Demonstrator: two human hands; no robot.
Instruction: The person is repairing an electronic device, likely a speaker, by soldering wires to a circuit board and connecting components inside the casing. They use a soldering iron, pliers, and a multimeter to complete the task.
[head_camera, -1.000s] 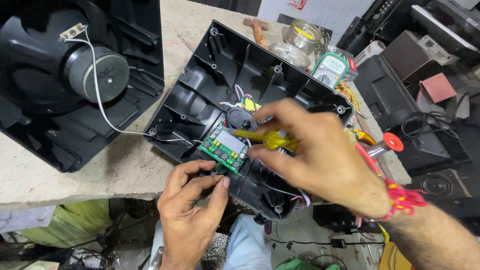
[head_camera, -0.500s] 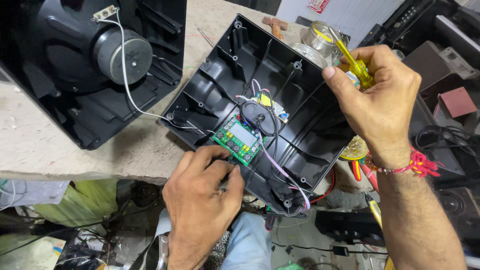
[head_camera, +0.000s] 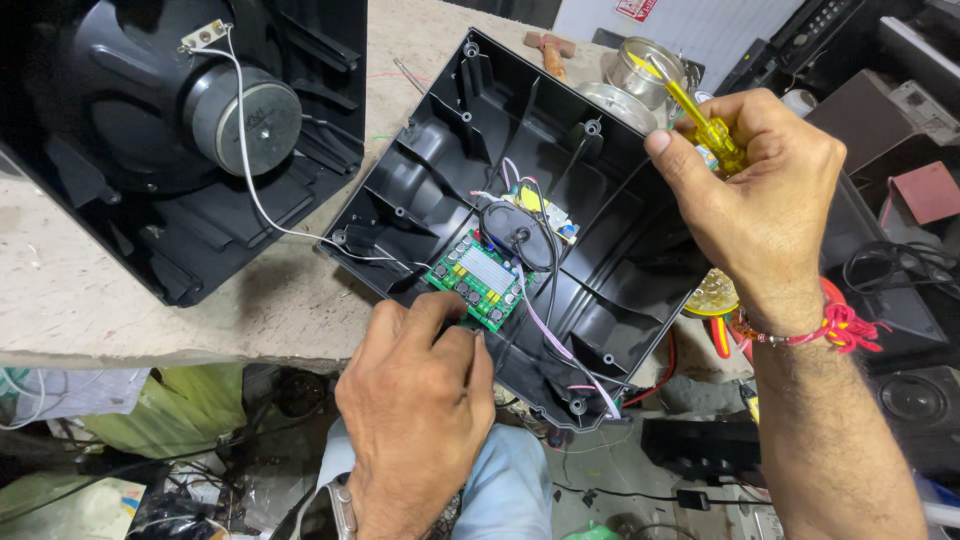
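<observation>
A black plastic rear shell of a speaker lies open on a worn workbench. Inside it sits a green circuit board with a silver heat sink, beside a black oval part and thin wires. My left hand grips the near edge of the shell, its fingertips touching the board's lower corner. My right hand is raised over the shell's right side and holds a yellow-handled screwdriver, its tip pointing up and away.
A black speaker front with a large driver and magnet stands at the left, joined to the board by a white wire. Metal tins, a hammer and dark electronic boxes crowd the back and right. Clutter lies below the bench.
My right hand has lifted the screwdriver off the board and swung it up to the right. My left hand has stayed at the shell's near edge by the board.
</observation>
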